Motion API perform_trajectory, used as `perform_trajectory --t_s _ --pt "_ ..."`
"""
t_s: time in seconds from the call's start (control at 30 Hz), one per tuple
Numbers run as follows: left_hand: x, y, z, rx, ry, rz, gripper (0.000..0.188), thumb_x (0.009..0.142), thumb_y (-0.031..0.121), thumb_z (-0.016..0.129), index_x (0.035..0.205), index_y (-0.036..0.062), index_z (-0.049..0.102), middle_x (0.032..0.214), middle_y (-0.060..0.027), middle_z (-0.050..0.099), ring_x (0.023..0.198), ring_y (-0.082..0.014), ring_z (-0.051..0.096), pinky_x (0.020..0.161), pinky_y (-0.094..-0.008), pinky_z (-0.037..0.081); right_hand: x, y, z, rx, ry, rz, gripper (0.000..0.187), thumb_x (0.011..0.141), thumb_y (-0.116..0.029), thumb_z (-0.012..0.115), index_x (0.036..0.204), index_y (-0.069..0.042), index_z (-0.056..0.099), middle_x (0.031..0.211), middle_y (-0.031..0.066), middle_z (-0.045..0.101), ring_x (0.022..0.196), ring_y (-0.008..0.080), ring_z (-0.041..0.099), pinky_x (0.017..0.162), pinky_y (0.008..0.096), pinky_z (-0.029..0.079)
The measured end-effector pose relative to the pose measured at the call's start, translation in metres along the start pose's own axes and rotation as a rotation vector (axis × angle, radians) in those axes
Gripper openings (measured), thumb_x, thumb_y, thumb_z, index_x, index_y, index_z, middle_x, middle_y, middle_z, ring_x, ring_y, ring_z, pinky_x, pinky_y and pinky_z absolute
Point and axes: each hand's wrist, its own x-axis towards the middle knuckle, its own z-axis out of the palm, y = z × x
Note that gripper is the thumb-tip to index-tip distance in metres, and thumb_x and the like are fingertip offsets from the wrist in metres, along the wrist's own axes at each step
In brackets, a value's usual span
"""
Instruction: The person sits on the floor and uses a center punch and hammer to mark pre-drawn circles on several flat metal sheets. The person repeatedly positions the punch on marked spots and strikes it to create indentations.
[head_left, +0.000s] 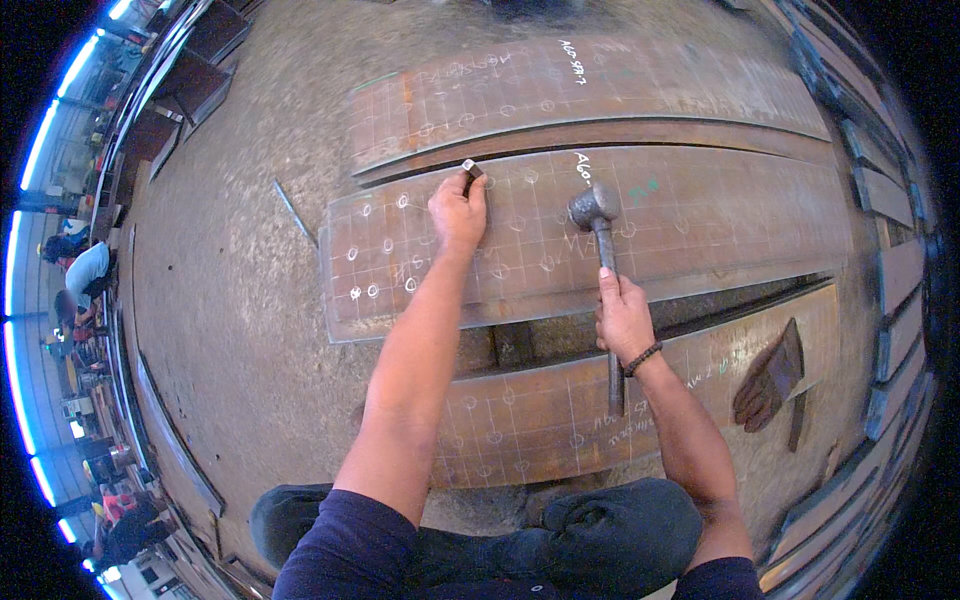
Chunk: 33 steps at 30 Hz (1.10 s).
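A: What's each hand got?

B: Left hand (pixel 457 212) is wrapped around a short dark steel punch (pixel 471 173), tip down on the rusty brown steel plate with chalk grid and circles (pixel 700 215). Right hand (pixel 624 318) grips a grey-headed metal hammer (pixel 596 208) just right of the punch.

A: Anything nearby?

B: A worn brown glove (pixel 768 378), I think, out past the right hand.

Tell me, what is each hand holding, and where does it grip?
The left hand grips a short metal punch around its lower shaft. The right hand holds a hammer around the middle of its handle.
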Motion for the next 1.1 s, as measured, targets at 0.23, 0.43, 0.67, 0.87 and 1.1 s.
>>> perform_trajectory --t_s 0.23,0.43,0.67,0.87,1.1 --pt "-0.001 0.003 -0.001 0.038 0.015 0.198 0.017 0.083 0.014 0.068 0.094 0.0011 0.067 0.088 -0.0173 0.066 0.083 -0.0354 0.063 0.075 -0.0432 0.05 -0.011 -0.099 0.011 -0.219 0.115 -0.689 0.037 0.098 -0.038 0.05 0.087 -0.003 0.054 0.06 0.0153 0.051 0.055 0.0313 0.055 0.051 0.0409 0.041" --pt "-0.001 0.0 0.0 0.091 0.009 0.25 0.02 0.083 0.013 0.068 0.097 0.0005 0.066 0.09 -0.0168 0.065 0.087 -0.0352 0.063 0.078 -0.043 0.05 0.011 -0.133 0.03 -0.147 0.161 -0.962 0.032 0.098 -0.035 0.05 0.095 -0.003 0.053 0.064 0.0175 0.055 0.06 0.0405 0.058 0.053 0.0458 0.044" --pt "0.008 0.004 -0.001 0.143 -0.012 0.28 0.021 0.083 0.019 0.068 0.094 0.0011 0.068 0.088 -0.0175 0.066 0.083 -0.037 0.064 0.075 -0.0445 0.05 0.048 -0.07 0.048 -0.598 -0.087 -0.396 0.052 0.098 -0.047 0.04 0.083 0.0 0.054 0.069 0.0237 0.058 0.068 0.0454 0.059 0.064 0.0545 0.045" --pt "0.001 0.006 -0.03 -0.159 -0.001 -0.13 0.022 0.081 0.02 0.071 0.088 -0.0002 0.069 0.078 -0.0157 0.069 0.07 -0.0264 0.066 0.068 -0.0383 0.05 -0.02 -0.021 -0.005 -0.03 -0.146 0.047 0.051 0.097 -0.053 0.043 0.078 -0.006 0.049 0.057 0.0052 0.048 0.044 0.018 0.046 0.043 0.0368 0.041" --pt "-0.05 0.014 -0.033 -0.388 -0.113 -0.236 0.022 0.082 0.022 0.075 0.086 0.0013 0.07 0.07 -0.0026 0.067 0.062 -0.0091 0.056 0.06 -0.0289 0.047 -0.053 0.009 -0.016 0.491 -0.16 0.451 0.045 0.096 -0.058 0.044 0.083 -0.014 0.045 0.054 -0.0035 0.035 0.039 0.0085 0.032 0.035 0.0285 0.029"
